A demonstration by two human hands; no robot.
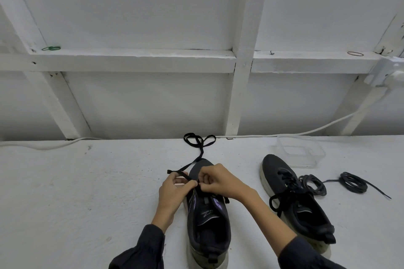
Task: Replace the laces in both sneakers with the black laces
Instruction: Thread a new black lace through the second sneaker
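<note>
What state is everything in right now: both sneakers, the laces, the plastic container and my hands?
Left hand: pinches the black lace.
Right hand: pinches the same lace at the eyelets.
Black lace: partly threaded, the rest trailing in loops toward the wall.
Middle sneaker: upright, mostly unlaced.
Right sneaker: upright, laced.
Coiled laces: loose on the table.
Plastic container: open, looks empty.
</note>
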